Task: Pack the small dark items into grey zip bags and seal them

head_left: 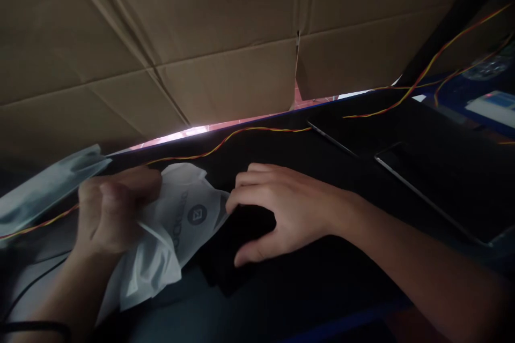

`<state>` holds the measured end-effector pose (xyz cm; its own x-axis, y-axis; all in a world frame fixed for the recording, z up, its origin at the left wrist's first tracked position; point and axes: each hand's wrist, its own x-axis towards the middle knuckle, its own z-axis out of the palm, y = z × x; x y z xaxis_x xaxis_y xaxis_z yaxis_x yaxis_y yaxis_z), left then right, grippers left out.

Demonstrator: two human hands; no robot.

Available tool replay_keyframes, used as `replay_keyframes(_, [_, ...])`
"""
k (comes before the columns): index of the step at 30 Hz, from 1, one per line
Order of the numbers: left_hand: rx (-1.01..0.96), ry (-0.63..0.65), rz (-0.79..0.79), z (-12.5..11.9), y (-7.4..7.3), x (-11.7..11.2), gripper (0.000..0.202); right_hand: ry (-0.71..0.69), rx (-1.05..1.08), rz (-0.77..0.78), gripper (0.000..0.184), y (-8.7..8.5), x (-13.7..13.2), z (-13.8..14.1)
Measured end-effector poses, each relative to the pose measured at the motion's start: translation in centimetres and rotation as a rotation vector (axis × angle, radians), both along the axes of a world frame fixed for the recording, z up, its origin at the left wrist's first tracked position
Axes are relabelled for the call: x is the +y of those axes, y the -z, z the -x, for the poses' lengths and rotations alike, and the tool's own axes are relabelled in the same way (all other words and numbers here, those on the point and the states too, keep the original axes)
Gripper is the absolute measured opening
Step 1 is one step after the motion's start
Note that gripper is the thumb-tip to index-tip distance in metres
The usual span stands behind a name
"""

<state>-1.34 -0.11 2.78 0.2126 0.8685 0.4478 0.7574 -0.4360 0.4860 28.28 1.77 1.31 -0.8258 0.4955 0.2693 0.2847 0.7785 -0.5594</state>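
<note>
A white plastic bag (201,225) with a round logo and dark lettering lies crumpled at the middle left. My left hand (116,209) is closed on the bag's left part, its fingers curled inward. My right hand (285,206) is beside the bag's right end, with the fingers bent and the thumb spread well away from them. Its fingertips are at the bag's edge. Below and between that thumb and fingers is a black, soft-looking item (229,262), too dark to make out; I see no firm grip on it.
A cardboard sheet (225,80) stands along the back edge of the black table (322,284). A red-yellow twisted wire (237,131) runs across. Dark flat panels (438,187) lie at right, near a white device (494,107). Another clear plastic bag (48,185) is at left.
</note>
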Motion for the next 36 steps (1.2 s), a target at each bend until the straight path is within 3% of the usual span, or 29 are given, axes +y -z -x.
replay_keyframes(2, [0.006,-0.023,-0.029,0.0,-0.2,0.0,0.077,-0.034,-0.030,0.046,0.068,-0.3,-0.3,-0.3])
replay_keyframes(5, [0.022,-0.060,-0.053,0.2,-0.2,0.4,0.076,-0.042,-0.116,0.054,0.080,0.0,-0.5,-0.3])
replay_keyframes(10, [0.065,-0.138,-0.082,0.9,-0.3,1.1,0.075,-0.008,-0.147,-0.090,0.053,0.9,-0.2,0.5])
replay_keyframes(15, [0.171,-0.261,-0.142,2.1,-0.3,1.3,0.073,0.050,-0.247,-0.219,0.032,0.5,0.0,0.7])
replay_keyframes(17, [0.199,-0.251,-0.101,2.3,-0.1,1.5,0.070,0.140,-0.175,-0.176,0.027,0.2,0.3,0.2])
replay_keyframes(20, [0.214,-0.150,-0.038,1.7,0.4,1.7,0.065,0.324,0.111,-0.136,0.028,-0.1,1.1,-0.6])
replay_keyframes(23, [0.214,-0.059,-0.002,0.6,0.7,1.7,0.061,0.489,0.401,-0.210,0.030,0.1,1.7,-1.0])
replay_keyframes(25, [0.207,-0.019,0.018,-0.2,0.9,1.6,0.060,0.539,0.455,-0.245,0.032,0.2,1.5,-0.7])
replay_keyframes(29, [0.163,0.025,0.073,-1.1,1.5,1.2,0.059,0.437,0.213,-0.279,0.043,0.8,0.0,0.9])
replay_keyframes(34, [0.116,0.079,0.174,-2.0,2.3,0.8,0.060,0.126,-0.101,-0.390,0.026,1.9,-1.2,2.7])
replay_keyframes(36, [0.077,0.142,0.227,-2.5,2.4,0.7,0.063,0.099,-0.135,-0.381,0.027,2.4,-1.4,3.1])
